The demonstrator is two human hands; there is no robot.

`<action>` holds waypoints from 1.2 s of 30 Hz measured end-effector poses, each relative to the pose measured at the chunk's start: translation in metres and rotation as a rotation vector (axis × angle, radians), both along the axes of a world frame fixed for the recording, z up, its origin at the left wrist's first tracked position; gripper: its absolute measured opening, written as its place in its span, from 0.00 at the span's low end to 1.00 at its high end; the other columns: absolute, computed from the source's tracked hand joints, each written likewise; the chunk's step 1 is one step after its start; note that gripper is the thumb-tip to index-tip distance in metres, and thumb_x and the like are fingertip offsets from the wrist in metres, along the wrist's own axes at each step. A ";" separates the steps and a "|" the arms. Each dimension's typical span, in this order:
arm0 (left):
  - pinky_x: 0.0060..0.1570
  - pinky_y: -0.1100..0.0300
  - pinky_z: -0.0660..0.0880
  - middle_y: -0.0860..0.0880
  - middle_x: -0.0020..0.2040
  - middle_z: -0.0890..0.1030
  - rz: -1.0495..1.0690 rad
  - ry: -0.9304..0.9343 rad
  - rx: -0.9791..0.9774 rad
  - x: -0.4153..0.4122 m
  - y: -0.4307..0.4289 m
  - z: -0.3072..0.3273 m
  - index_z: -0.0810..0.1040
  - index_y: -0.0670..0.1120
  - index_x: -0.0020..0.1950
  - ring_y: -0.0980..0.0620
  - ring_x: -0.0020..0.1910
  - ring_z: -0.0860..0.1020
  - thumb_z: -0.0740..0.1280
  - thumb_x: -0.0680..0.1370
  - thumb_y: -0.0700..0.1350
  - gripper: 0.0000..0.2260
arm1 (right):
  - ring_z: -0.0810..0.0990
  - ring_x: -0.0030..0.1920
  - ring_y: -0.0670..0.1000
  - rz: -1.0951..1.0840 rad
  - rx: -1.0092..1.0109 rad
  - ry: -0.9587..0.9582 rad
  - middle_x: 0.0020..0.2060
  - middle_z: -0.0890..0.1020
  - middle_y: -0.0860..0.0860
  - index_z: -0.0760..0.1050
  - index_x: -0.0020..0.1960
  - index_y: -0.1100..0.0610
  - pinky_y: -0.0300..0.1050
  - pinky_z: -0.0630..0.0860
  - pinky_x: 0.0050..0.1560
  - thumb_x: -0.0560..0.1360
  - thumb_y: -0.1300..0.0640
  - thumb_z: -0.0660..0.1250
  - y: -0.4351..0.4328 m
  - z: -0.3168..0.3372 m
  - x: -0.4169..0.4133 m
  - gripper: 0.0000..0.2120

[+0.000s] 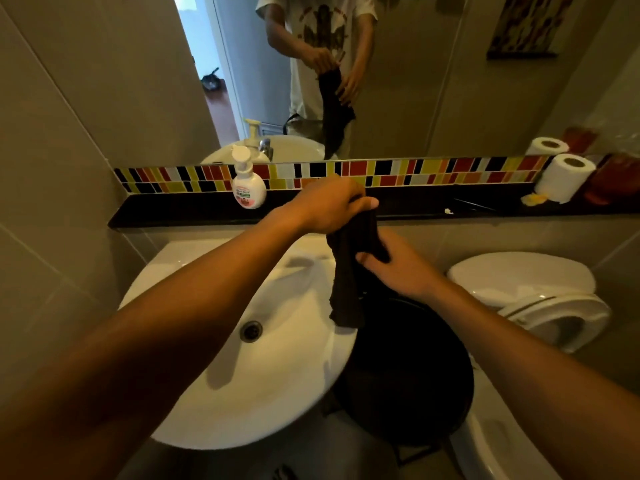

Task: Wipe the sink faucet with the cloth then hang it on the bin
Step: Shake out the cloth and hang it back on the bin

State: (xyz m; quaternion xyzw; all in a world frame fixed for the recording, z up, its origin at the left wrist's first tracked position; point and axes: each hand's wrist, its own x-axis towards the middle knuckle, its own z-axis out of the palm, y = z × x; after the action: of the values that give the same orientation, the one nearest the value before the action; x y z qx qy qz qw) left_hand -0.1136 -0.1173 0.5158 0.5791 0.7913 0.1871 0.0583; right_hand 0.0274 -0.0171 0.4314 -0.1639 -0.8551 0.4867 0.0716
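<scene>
Hands: two; left hand point(330, 206) grips the top of the cloth, right hand point(398, 268) pinches its middle.
Cloth: one dark cloth point(349, 282), hanging between the hands over the sink's right edge, above the bin.
Bin: one black round bin point(408, 375), right of the sink; contents too dark to tell.
Sink: one white basin point(263, 386), empty, drain in the middle.
Ledge: one soap bottle point(247, 183) far left, one toilet roll point(564, 176) far right.
Room: grey-tiled bathroom, mirror, white toilet point(540, 292) right.
</scene>
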 end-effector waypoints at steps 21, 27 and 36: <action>0.40 0.61 0.77 0.47 0.46 0.79 0.320 -0.422 0.064 -0.069 -0.102 -0.037 0.76 0.44 0.53 0.50 0.43 0.80 0.68 0.76 0.42 0.07 | 0.77 0.43 0.51 -0.173 0.004 -0.043 0.39 0.78 0.52 0.75 0.40 0.54 0.48 0.73 0.46 0.70 0.56 0.72 0.060 0.019 0.005 0.06; 0.37 0.67 0.73 0.44 0.46 0.80 0.538 -0.622 0.131 -0.075 -0.134 -0.052 0.78 0.38 0.53 0.54 0.44 0.77 0.62 0.80 0.47 0.13 | 0.80 0.48 0.49 -0.189 -0.312 -0.076 0.46 0.80 0.53 0.77 0.53 0.59 0.31 0.78 0.34 0.73 0.61 0.68 0.058 0.033 -0.013 0.09; 0.47 0.57 0.76 0.44 0.46 0.82 0.822 -0.890 0.438 -0.069 -0.143 -0.062 0.81 0.44 0.47 0.50 0.45 0.80 0.65 0.78 0.48 0.09 | 0.81 0.50 0.51 -0.355 -0.474 0.019 0.48 0.82 0.53 0.78 0.54 0.57 0.46 0.77 0.52 0.75 0.59 0.67 0.032 0.034 -0.037 0.08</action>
State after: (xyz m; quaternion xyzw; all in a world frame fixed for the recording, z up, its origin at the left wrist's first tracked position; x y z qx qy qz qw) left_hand -0.1821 -0.2603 0.4539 0.0941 0.7924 0.5737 0.1849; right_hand -0.0100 0.0148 0.4655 -0.3184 -0.6749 0.6541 0.1234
